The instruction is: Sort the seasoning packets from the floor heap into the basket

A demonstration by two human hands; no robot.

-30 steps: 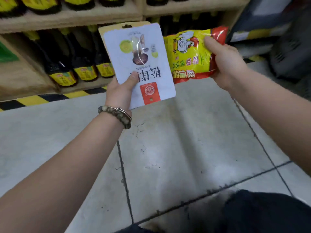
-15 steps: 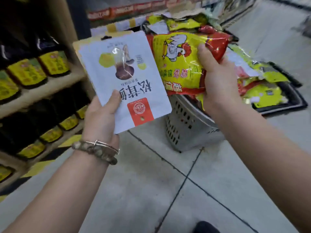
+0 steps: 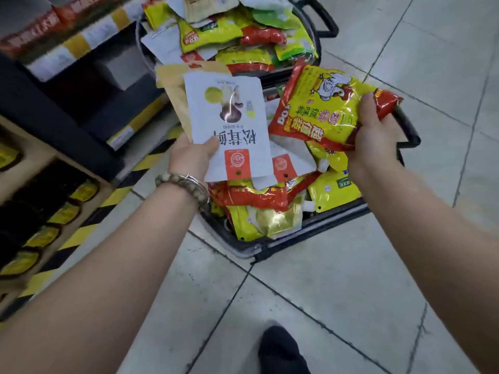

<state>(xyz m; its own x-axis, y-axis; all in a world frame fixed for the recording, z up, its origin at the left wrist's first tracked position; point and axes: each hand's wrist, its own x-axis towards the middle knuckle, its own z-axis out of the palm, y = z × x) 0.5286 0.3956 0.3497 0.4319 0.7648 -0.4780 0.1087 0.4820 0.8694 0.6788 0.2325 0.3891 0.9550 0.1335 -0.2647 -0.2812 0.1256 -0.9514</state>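
The left hand [image 3: 193,157], with a beaded bracelet [image 3: 183,184] on its wrist, grips a flat white seasoning packet with a mushroom picture and an orange-red square label [image 3: 226,125]; the thumb presses on the printed face and the fingers are curled behind, out of sight. A tan paper packet [image 3: 172,87] shows just behind the white one, but whether the same hand holds it I cannot tell. The right hand [image 3: 374,141] clasps a glossy yellow and red seasoning packet with a chicken picture [image 3: 318,109] by its red end, thumb laid across the top and fingers tucked beneath. Both packets hang side by side over a dark-rimmed plastic basket [image 3: 270,251] standing on the pale grey tiled floor [image 3: 351,292], and the basket already carries a jumble of red, yellow and gold packets [image 3: 259,206]. Beyond it, a second heap of yellow, green, red and white packets [image 3: 229,33] lies in a container with a black loop handle [image 3: 328,22]. At left, wooden shelves bear dark bottles with yellow labels [image 3: 64,211], edged by a yellow and black striped floor marking [image 3: 116,197]. A dark shoe [image 3: 280,349] shows at the bottom.
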